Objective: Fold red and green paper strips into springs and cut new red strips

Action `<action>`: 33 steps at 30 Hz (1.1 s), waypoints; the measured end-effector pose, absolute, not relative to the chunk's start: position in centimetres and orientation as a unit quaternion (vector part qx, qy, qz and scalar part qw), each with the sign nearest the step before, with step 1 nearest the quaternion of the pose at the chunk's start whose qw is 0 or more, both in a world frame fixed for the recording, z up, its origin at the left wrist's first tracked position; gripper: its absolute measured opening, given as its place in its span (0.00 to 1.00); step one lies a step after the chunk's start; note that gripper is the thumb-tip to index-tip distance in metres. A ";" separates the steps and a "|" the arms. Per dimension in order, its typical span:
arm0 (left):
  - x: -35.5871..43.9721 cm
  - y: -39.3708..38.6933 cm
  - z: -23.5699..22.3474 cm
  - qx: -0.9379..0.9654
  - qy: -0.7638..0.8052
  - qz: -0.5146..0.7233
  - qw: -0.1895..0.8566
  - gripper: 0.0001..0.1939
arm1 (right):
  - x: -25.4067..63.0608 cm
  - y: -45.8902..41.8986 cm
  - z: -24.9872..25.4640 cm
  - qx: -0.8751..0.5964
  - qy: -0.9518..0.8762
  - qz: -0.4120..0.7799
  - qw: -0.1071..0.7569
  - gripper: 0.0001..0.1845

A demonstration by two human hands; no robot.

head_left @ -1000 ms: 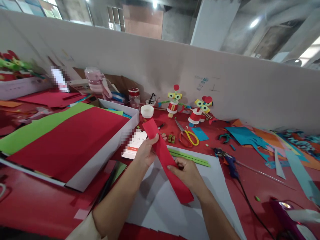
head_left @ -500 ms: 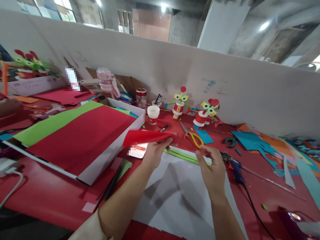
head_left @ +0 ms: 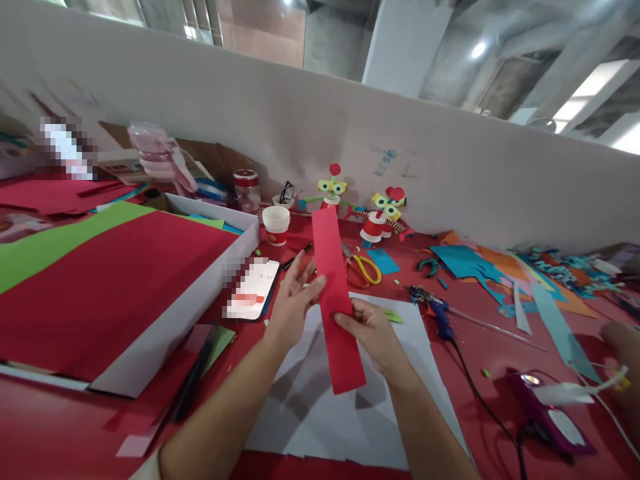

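A long red paper strip (head_left: 336, 293) is held up, tilted slightly, over a white sheet (head_left: 320, 427) on the table. My right hand (head_left: 373, 330) pinches the strip's right edge below its middle, thumb on the front. My left hand (head_left: 294, 307) is at the strip's left side, fingers spread, its thumb touching or very near the edge. Behind the right hand, the end of a green strip (head_left: 394, 316) shows on the white sheet; the rest is hidden. Yellow-handled pliers (head_left: 369, 270) lie beyond the strip, partly covered by it.
Left stands a box (head_left: 165, 333) with red and green sheets, beside a phone (head_left: 253, 290). Paper cups (head_left: 276, 223) and robot-like figures (head_left: 373, 227) line the partition. A glue gun (head_left: 440, 317) with its cord lies right, near paper scraps (head_left: 465, 263). Another person's hand (head_left: 623, 347) is at far right.
The red paper swung from lying sideways in my left hand to upright between both hands. My right hand moved in and took hold of it; my left fingers spread. The view shifted right.
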State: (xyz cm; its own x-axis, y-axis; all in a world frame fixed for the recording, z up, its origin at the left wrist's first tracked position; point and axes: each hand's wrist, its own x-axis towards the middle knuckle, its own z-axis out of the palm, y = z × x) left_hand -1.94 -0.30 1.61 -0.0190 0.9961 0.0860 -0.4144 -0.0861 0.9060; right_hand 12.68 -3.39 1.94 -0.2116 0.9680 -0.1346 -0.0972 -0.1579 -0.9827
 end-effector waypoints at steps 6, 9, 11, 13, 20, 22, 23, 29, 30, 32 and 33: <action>-1.9 0.1 1.9 0.262 0.363 0.545 0.709 0.18 | 12.5 -3.4 1.9 -0.464 -0.555 0.562 0.401 0.14; -2.8 0.6 1.9 0.234 0.367 0.569 0.698 0.15 | 12.9 -3.5 1.9 -0.466 -0.569 0.581 0.349 0.13; -3.7 1.2 1.9 0.212 0.362 0.595 0.686 0.13 | 13.3 -3.6 2.1 -0.470 -0.575 0.596 0.305 0.13; -4.8 1.9 2.0 0.187 0.357 0.622 0.671 0.11 | 13.6 -3.7 2.4 -0.465 -0.578 0.613 0.272 0.13; -7.0 3.2 2.1 0.080 0.358 0.702 0.610 0.10 | 15.0 -3.8 3.6 -0.465 -0.620 0.589 0.229 0.11; -6.5 2.8 2.4 0.113 0.343 0.701 0.615 0.08 | 15.4 -3.7 3.8 -0.467 -0.613 0.588 0.246 0.11; -6.1 2.4 2.6 0.145 0.335 0.689 0.626 0.08 | 15.4 -3.7 3.8 -0.468 -0.603 0.590 0.262 0.12; -2.4 -0.2 2.4 0.357 0.393 0.447 0.720 0.12 | 14.9 -2.9 2.8 -0.485 -0.586 0.544 0.355 0.15; -2.1 -0.3 2.2 0.358 0.401 0.456 0.709 0.12 | 15.1 -2.4 2.7 -0.503 -0.605 0.511 0.347 0.14; -1.9 -0.3 1.9 0.338 0.411 0.495 0.687 0.14 | 15.6 -0.6 2.7 -0.569 -0.655 0.395 0.301 0.15; -2.0 -0.1 1.8 0.325 0.415 0.511 0.679 0.15 | 16.0 0.6 2.7 -0.614 -0.673 0.310 0.273 0.15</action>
State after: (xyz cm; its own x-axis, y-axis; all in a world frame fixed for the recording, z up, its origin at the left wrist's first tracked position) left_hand -2.04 -0.08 1.82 0.1344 0.9636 -0.2309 -0.4239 0.2666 0.8656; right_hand 16.03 0.63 2.66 -0.0979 0.9951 -0.0124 0.6568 0.0553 -0.7521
